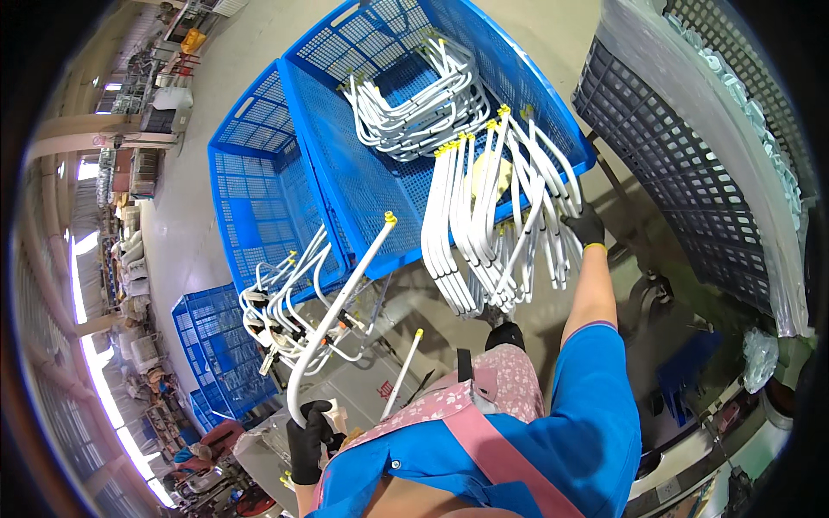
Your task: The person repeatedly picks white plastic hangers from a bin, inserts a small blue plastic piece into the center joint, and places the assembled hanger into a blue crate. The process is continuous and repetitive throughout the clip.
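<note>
My left hand (pixel 309 440), in a black glove, is closed around the lower end of a white bent tube (pixel 341 302). This tube slants up and away, with a yellow cap on its far end. My right hand (pixel 587 226), also gloved in black, reaches forward to a row of white bent tubes (pixel 466 224) hanging over the near rim of a blue crate (pixel 406 186). Its fingers are curled at the row's rightmost tube. Yellow caps top the row. Inside the crate lies a stack of white U-shaped tubes (pixel 414 112).
A second blue crate (pixel 250 181) adjoins on the left, with white tubes bearing black fittings (pixel 294 319) at its near end. Further left sits another blue crate (pixel 216 345). A dark mesh crate (pixel 682 155) with plastic sheeting stands at right. Another capped white tube (pixel 402 373) is near my apron.
</note>
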{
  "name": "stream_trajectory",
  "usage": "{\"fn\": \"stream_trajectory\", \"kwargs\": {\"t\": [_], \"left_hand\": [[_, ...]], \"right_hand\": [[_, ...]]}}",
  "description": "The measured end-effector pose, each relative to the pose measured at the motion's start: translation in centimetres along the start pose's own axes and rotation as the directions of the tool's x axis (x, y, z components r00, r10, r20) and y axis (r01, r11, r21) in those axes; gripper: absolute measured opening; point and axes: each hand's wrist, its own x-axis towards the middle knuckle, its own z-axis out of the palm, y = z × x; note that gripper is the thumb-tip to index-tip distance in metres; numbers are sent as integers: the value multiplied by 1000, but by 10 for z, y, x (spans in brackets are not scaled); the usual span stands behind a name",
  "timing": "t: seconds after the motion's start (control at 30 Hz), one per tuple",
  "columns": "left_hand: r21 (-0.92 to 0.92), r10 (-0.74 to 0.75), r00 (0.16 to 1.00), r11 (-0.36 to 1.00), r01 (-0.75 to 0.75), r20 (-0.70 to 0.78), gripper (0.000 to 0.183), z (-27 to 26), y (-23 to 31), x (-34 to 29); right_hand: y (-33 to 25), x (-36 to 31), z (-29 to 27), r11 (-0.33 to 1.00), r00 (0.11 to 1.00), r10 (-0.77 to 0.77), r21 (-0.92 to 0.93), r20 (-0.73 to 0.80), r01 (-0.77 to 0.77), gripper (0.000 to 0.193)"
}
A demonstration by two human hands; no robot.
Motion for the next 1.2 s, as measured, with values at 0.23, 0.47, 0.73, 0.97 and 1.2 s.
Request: {"fn": "stream_trajectory", "kwargs": {"t": [0.23,0.47,0.73,0.97,1.2], "left_hand": [[41,4,1000,999,-4,5,21,3,2,-1],[52,-17,999,999,14,47,21,-7,-3,-2],[37,65,998,997,-65,9,18,-54,-63,29],[74,215,976,974,-212,-24,16,-91,-93,75],[-32,384,923,923,-384,-19,18,-109,-99,87]], "right_hand": [[-45,-56,33,979,950,-131,-186,-284,79,66],[-69,-63,57,959,954,-135,-277,-267,59,52],[-68,-106,47,960,863,-271,-187,-426,209,28],[-114,-193,-24,946,701,-307,-127,-643,298,25],[-178,-314,-123,946,732,-245,10,-636,325,28]]}}
